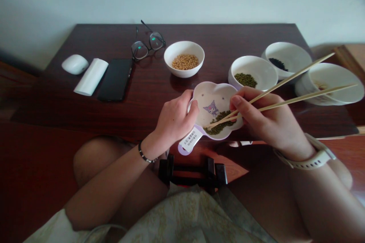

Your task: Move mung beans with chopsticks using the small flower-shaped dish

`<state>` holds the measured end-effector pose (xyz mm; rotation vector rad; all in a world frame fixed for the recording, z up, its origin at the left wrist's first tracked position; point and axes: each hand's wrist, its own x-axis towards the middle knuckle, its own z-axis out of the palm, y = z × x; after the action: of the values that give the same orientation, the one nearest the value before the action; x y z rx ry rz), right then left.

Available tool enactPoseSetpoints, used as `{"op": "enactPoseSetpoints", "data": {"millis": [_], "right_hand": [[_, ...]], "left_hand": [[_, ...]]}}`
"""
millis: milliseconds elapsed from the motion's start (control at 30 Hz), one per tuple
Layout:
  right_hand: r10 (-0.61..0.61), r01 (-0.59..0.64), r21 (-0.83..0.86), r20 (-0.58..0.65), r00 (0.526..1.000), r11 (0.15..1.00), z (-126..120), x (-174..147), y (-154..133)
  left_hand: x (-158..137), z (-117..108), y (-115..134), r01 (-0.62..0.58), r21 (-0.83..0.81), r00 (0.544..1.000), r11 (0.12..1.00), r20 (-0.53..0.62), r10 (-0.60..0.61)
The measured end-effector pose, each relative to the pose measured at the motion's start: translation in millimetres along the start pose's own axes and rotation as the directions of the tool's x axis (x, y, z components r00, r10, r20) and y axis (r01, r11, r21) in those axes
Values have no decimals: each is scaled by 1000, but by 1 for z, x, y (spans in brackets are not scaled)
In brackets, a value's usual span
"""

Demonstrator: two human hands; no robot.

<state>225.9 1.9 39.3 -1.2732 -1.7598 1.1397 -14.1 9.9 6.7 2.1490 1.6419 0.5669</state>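
Note:
My left hand (178,115) is closed on the left rim of a scalloped white and lilac bowl (205,97) with a short handle and a paper label (191,138). A cartoon figure is printed inside it, and green mung beans (222,123) lie along its near side. My right hand (265,119) grips a pair of wooden chopsticks (288,79), their tips down among those beans. The bowl is held tilted at the table's front edge. Just beyond my right hand stands a white bowl (261,66) with more mung beans (245,79).
A white bowl of yellow soybeans (185,62) stands mid-table. On the right are a white bowl with black beans (278,63) and stacked white bowls (339,83). Glasses (148,45), a black phone (115,79), a white cylinder (91,77) and a white rounded object (75,63) lie left.

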Motion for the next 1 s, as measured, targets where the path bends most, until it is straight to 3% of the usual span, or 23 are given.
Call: {"op": "enactPoseSetpoints", "data": {"millis": [1000], "right_hand": [[-40, 39, -162, -5, 999, 986, 2, -5, -6]], "left_hand": [[-2, 0, 4, -1, -9, 1000, 1000, -6, 1]]}}
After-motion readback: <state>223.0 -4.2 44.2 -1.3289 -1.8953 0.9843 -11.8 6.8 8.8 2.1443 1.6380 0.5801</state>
